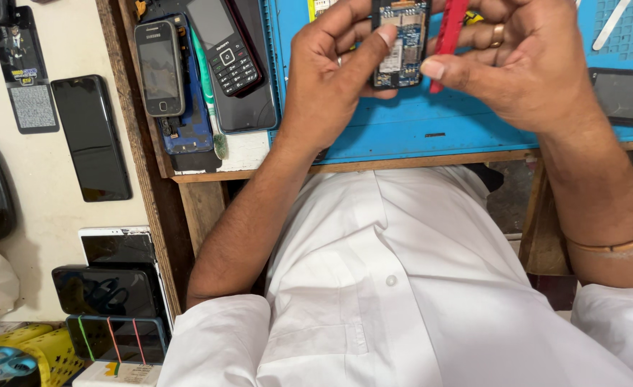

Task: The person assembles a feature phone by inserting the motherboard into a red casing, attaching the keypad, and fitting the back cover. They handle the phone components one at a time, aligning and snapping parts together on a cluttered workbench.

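- Head view: the left hand (334, 68) grips an opened phone (400, 43) with its circuit board showing, thumb pressed flat on the lower part of the board, fingers wrapped behind.
- The right hand (517, 61) grasps a red tool (449, 36) between thumb and fingers; the tool stands nearly upright, just beside the phone's right edge. Whether its tip touches the board I cannot tell.
- Both hands hover over a blue work mat (417, 129), near the top border of the picture; the phone's upper end is cut off there.
- The mat's near edge runs along the wooden bench edge (345, 168), with a bare strip of mat below the hands.
- Left of the mat, close to the left wrist, lie a grey slider phone (159, 68) and a black keypad phone (225, 46) on stacked handsets.
- At the right border a dark handset (626, 95) lies on the mat beside the right wrist.
- Well apart, on the pale counter (44, 193) at far left, lies a black smartphone (91, 137).
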